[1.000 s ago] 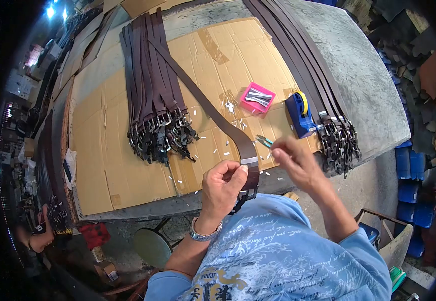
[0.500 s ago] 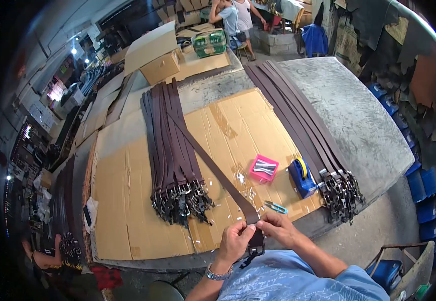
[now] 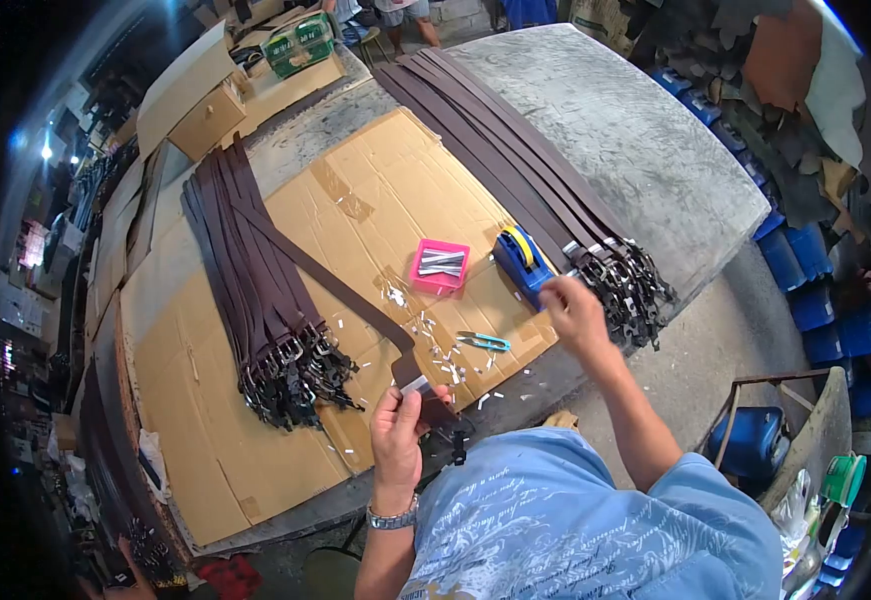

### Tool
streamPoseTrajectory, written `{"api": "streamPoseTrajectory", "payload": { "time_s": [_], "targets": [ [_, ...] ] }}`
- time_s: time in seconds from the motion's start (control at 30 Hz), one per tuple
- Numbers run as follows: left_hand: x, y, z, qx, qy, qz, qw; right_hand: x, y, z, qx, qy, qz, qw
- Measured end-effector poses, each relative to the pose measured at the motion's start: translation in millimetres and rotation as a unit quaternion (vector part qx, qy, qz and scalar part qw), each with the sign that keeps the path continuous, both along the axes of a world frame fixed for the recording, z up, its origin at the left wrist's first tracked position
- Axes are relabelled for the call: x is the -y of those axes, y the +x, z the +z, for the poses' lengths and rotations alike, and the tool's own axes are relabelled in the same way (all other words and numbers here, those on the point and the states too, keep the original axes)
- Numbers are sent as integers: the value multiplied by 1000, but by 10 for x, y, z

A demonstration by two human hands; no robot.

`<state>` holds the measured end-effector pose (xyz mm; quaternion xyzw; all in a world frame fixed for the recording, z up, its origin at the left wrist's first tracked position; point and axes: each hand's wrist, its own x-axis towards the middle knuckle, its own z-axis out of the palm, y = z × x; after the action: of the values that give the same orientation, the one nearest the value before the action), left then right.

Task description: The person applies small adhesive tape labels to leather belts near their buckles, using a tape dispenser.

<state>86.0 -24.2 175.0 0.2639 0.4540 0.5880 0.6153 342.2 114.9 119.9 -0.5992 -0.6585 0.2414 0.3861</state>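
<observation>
My left hand (image 3: 397, 435) is closed round a dark brown belt (image 3: 340, 290) near its buckle end. A whitish strip (image 3: 416, 386) lies across the belt under my thumb. The belt's far end rests on a bundle of brown belts (image 3: 245, 260) with metal buckles. My right hand (image 3: 577, 312) has its fingers pinched together at the front end of a blue tape dispenser (image 3: 521, 262) with a yellow roll core. Whether tape is between those fingers is hidden. Teal thread snips (image 3: 483, 341) and a pink tray (image 3: 441, 266) of whitish strips lie between my hands and the cardboard's middle.
Cardboard (image 3: 355, 170) covers much of the grey table (image 3: 595, 110), with small white scraps scattered near the snips. A second belt bundle (image 3: 515, 160) lies along the right. Boxes (image 3: 207, 122) stand at the back left, and blue containers (image 3: 803, 290) line the right side.
My right hand has left the belt and moved right to the tape dispenser. My left hand still holds the belt, now with the whitish strip showing. The view has shifted right and down.
</observation>
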Motion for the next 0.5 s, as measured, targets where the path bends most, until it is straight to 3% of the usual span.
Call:
{"api": "streamPoseTrajectory", "payload": {
  "time_s": [0.07, 0.1, 0.33, 0.4, 0.5],
  "targets": [
    [13, -41, 2, 1, -4, -5, 1000, -185, 220, -228, 113, 14, -44, 993],
    [16, -46, 2, 0, -7, -12, 1000, -256, 272, -273, 146, -33, -46, 988],
    [29, -14, 91, -4, 2, -25, 1000, -587, 249, -572, 193, -99, -21, 976],
    [29, -25, 74, -9, 6, -31, 999, -694, 278, -684, 171, -86, -25, 981],
    [38, -37, 52, -13, 4, -22, 1000, -794, 344, -785, 39, -147, 18, 988]
  ]
}}
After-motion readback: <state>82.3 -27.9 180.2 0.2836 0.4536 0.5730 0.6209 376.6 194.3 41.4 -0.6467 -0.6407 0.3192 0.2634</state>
